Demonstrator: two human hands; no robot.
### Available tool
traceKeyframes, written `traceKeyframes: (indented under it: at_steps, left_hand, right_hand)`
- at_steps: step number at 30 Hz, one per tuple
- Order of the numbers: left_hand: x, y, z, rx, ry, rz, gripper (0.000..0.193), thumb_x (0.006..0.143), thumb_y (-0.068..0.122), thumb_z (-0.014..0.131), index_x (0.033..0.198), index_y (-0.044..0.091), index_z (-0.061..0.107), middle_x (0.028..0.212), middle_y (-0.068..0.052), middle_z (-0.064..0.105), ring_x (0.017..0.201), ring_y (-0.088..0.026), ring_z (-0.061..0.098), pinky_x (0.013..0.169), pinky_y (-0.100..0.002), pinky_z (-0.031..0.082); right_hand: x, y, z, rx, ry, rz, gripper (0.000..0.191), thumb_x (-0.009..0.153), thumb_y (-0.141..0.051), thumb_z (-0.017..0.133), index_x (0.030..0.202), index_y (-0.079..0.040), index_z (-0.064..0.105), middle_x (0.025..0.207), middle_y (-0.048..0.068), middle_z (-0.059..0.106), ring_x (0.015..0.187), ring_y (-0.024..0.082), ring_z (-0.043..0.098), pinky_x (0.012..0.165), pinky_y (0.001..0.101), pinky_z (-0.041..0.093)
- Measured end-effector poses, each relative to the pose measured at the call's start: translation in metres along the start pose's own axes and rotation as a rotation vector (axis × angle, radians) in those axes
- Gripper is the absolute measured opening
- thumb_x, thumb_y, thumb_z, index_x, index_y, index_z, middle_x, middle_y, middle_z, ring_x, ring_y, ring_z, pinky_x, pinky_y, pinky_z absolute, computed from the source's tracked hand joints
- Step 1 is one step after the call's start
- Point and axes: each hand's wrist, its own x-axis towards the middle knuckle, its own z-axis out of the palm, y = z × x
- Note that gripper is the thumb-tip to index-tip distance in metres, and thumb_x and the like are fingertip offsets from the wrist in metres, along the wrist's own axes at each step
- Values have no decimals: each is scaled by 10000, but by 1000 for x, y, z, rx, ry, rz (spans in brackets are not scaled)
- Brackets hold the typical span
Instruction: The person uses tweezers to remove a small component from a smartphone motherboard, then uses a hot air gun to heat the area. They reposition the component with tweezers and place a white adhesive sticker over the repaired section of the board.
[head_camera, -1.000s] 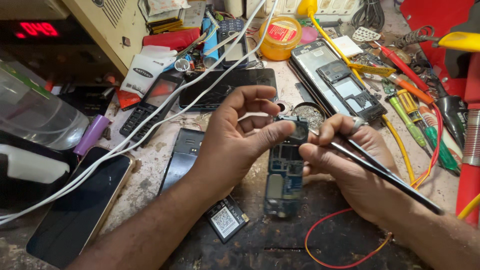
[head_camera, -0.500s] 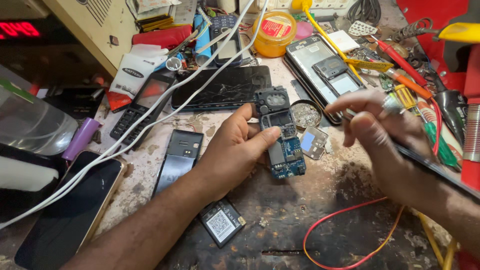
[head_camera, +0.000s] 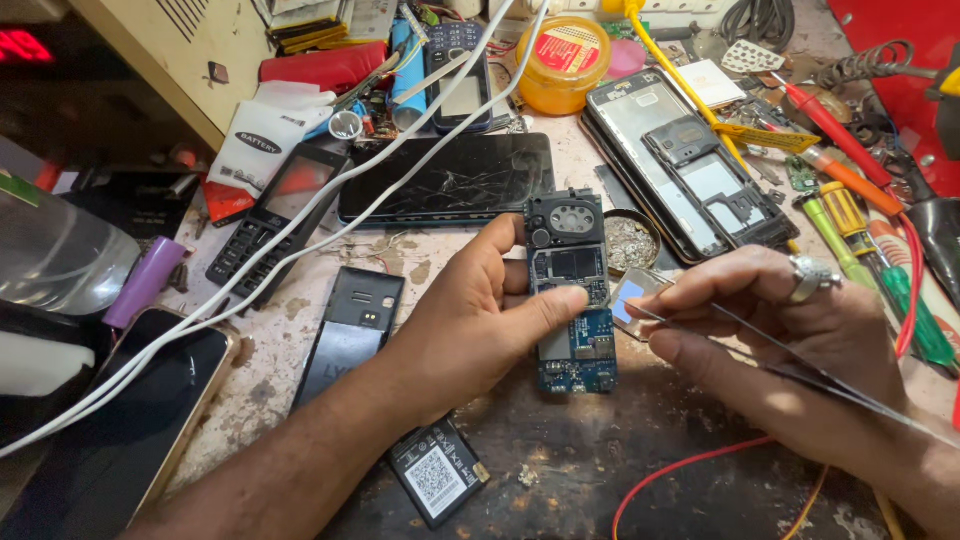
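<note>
We see the bare phone circuit board (head_camera: 572, 300) lifted just above the counter (head_camera: 560, 470), pinched at its edges by the left hand (head_camera: 470, 320), thumb across its face so the blue lower section sits steady. The right hand (head_camera: 790, 350) is closed around thin tweezers (head_camera: 760, 345), tips just beside the board's right edge. A battery (head_camera: 437, 470) and back cover (head_camera: 352, 335) lie near the left wrist.

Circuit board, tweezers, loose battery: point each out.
circuit board (head_camera: 573, 300): head view, on its middle, just above the left thumb.
tweezers (head_camera: 760, 338): head view, on the shaft crossing the right hand.
battery (head_camera: 438, 470): head view, on its label face.
</note>
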Motion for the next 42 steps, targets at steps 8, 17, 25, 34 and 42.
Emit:
traceKeyframes:
  at_steps: [8,17,25,34,42]
  left_hand:
    - [-1,4,2,11,4,-22,484,925,15,665,1367,19,468,1081,-152,753,952,-175,741,799,-312,640]
    - [1,4,1,23,3,-7,498,917,12,686,1363,11,465,1093,-148,763,963,-160,751,801,-291,642]
    - [-1,5,0,85,13,-21,534,905,29,696,1387,27,468,1089,-135,768,949,-152,752,780,-283,640]
    - [-1,5,1,90,25,-16,527,903,30,695,1378,24,466,1081,-134,765,955,-150,755,785,-281,645]
    - [-2,9,3,118,19,-32,516,905,37,692,1371,17,471,1067,-135,770,938,-146,756,770,-277,646]
  right_hand:
    - [-7,7,-1,-31,-52,-40,279,848,-18,785,1111,-46,697,1100,85,799,1019,138,802,871,268,662]
    - [-6,9,5,82,-85,-124,249,863,43,729,1085,-52,670,1143,96,758,1086,160,777,916,277,661]
    - [-7,10,7,29,-67,-139,264,860,58,733,1092,-49,668,1168,106,749,1089,162,773,911,270,655]
    - [-5,8,6,32,-94,-151,268,850,57,739,1094,-44,692,1170,106,759,1091,162,772,913,265,654]
    - [-4,9,4,15,-106,-171,291,844,50,756,1107,-56,694,1164,97,761,1089,151,769,893,256,658]
